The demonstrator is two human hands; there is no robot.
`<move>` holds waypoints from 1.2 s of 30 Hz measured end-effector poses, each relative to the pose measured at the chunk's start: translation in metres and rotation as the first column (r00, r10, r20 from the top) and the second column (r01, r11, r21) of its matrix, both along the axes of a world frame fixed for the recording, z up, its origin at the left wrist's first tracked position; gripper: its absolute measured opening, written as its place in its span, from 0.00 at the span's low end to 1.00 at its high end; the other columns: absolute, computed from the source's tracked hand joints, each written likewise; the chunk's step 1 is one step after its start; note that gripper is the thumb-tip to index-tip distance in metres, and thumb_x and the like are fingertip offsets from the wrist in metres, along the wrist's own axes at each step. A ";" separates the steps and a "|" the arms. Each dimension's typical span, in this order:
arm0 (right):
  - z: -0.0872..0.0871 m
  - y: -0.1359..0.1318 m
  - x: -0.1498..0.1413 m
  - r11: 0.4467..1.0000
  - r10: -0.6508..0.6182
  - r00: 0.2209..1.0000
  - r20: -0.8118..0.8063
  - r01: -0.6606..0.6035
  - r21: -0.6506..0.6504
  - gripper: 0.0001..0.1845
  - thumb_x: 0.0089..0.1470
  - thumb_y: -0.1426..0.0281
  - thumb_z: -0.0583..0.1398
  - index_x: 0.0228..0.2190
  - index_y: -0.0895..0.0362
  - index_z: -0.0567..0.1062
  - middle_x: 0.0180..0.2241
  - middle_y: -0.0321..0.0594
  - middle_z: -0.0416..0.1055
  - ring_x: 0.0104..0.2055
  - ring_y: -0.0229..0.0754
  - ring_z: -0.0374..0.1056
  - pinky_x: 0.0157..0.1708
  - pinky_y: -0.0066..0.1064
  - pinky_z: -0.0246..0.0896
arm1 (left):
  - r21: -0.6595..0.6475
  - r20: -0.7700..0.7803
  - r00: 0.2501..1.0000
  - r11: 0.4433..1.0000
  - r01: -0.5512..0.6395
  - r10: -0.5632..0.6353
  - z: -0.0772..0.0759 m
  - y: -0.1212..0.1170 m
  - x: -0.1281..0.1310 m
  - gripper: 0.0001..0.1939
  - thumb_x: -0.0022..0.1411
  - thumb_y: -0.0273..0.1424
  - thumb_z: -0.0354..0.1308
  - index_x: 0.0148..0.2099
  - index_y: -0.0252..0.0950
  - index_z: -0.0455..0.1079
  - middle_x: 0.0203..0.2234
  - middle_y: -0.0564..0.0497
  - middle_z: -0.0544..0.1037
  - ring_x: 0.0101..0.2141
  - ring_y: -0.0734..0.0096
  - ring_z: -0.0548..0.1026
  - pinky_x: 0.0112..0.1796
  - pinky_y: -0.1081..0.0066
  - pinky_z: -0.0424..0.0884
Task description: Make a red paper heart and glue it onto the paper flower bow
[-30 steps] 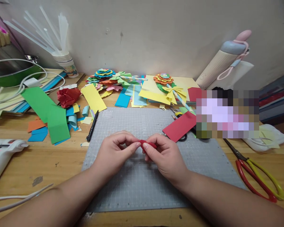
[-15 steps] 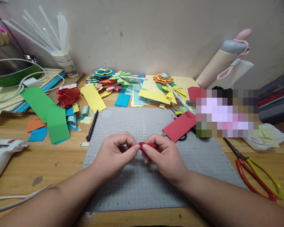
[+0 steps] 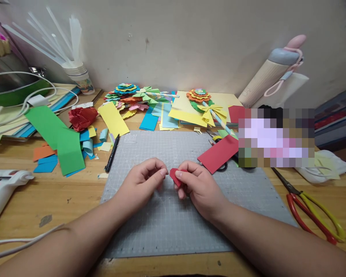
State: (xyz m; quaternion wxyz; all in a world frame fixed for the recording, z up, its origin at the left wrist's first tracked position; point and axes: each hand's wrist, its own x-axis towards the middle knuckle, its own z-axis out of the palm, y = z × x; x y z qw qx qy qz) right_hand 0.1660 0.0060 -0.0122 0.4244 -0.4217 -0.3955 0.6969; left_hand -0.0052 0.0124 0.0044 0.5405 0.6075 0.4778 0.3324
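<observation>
A small piece of red paper (image 3: 175, 177) is pinched between the thumb and fingers of my right hand (image 3: 200, 186), above the grey cutting mat (image 3: 173, 231). Its near edge looks rounded, and the rest is covered by the fingers. To its left, a small gap away, my left hand (image 3: 144, 181) has thumb and forefinger closed together; I see nothing between them. Beyond my right hand lies a red paper strip (image 3: 218, 154), partly over a scissors handle (image 3: 223, 167).
A black pen (image 3: 112, 154) lies along the mat's left edge. Green paper strips (image 3: 70, 150), a crumpled red paper flower (image 3: 82, 118) and a white glue gun (image 3: 5, 192) are on the left. Large red-and-yellow-handled scissors (image 3: 311, 209) lie right. Paper flowers (image 3: 198, 95) line the wall.
My left fingers have come off the red paper and moved slightly left. The paper, still in my right hand, has turned and shows more of its face.
</observation>
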 end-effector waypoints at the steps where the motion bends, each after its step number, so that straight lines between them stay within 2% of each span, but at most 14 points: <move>1: 0.001 0.000 0.000 1.000 0.001 1.000 -0.001 -0.001 -0.003 0.10 0.51 0.66 0.61 0.23 0.56 0.67 0.18 0.29 0.67 0.17 0.30 0.61 0.19 0.23 0.53 | 0.031 -0.020 1.000 0.999 0.022 -0.021 0.000 0.000 0.000 0.11 0.63 0.37 0.51 0.31 0.37 0.65 0.19 0.58 0.65 0.20 0.79 0.61 0.23 0.76 0.57; 6: 0.005 0.000 -0.001 0.999 0.041 0.998 0.039 -0.041 -0.005 0.12 0.50 0.66 0.61 0.21 0.57 0.66 0.18 0.29 0.67 0.16 0.29 0.60 0.18 0.23 0.52 | 0.139 -0.080 0.992 0.984 0.108 -0.097 0.004 0.000 0.000 0.13 0.64 0.33 0.50 0.28 0.37 0.67 0.19 0.57 0.66 0.23 0.77 0.62 0.27 0.75 0.59; 16: 0.005 0.000 -0.002 0.997 0.078 0.994 0.081 -0.079 0.009 0.12 0.50 0.65 0.61 0.22 0.57 0.66 0.18 0.29 0.67 0.16 0.30 0.61 0.18 0.23 0.52 | 0.164 -0.173 0.977 0.975 0.151 -0.122 0.005 0.000 0.000 0.14 0.62 0.34 0.49 0.27 0.35 0.68 0.21 0.53 0.73 0.25 0.74 0.67 0.28 0.73 0.62; 26: 0.009 -0.001 -0.002 0.994 0.113 0.987 0.111 -0.114 0.004 0.12 0.49 0.66 0.61 0.21 0.57 0.66 0.18 0.29 0.67 0.16 0.29 0.60 0.18 0.23 0.52 | 0.126 -0.168 0.975 0.978 0.167 -0.145 0.008 -0.001 -0.001 0.16 0.62 0.34 0.49 0.25 0.35 0.71 0.20 0.53 0.75 0.24 0.74 0.69 0.28 0.73 0.63; 30: 0.007 -0.001 -0.002 0.992 0.124 0.990 0.071 -0.124 0.002 0.13 0.49 0.65 0.62 0.21 0.57 0.66 0.18 0.29 0.67 0.16 0.29 0.60 0.18 0.23 0.51 | 0.088 -0.094 0.986 0.985 0.147 -0.139 0.006 -0.001 -0.002 0.15 0.61 0.35 0.50 0.24 0.35 0.69 0.19 0.53 0.73 0.24 0.74 0.68 0.27 0.73 0.63; 36: 0.004 -0.003 -0.003 0.986 0.161 0.983 -0.093 -0.165 -0.029 0.13 0.50 0.61 0.63 0.26 0.56 0.68 0.21 0.30 0.70 0.17 0.30 0.64 0.17 0.22 0.56 | 0.044 0.065 0.994 0.995 0.090 -0.093 0.004 -0.001 -0.001 0.15 0.60 0.36 0.52 0.23 0.37 0.64 0.18 0.54 0.71 0.22 0.75 0.66 0.27 0.73 0.62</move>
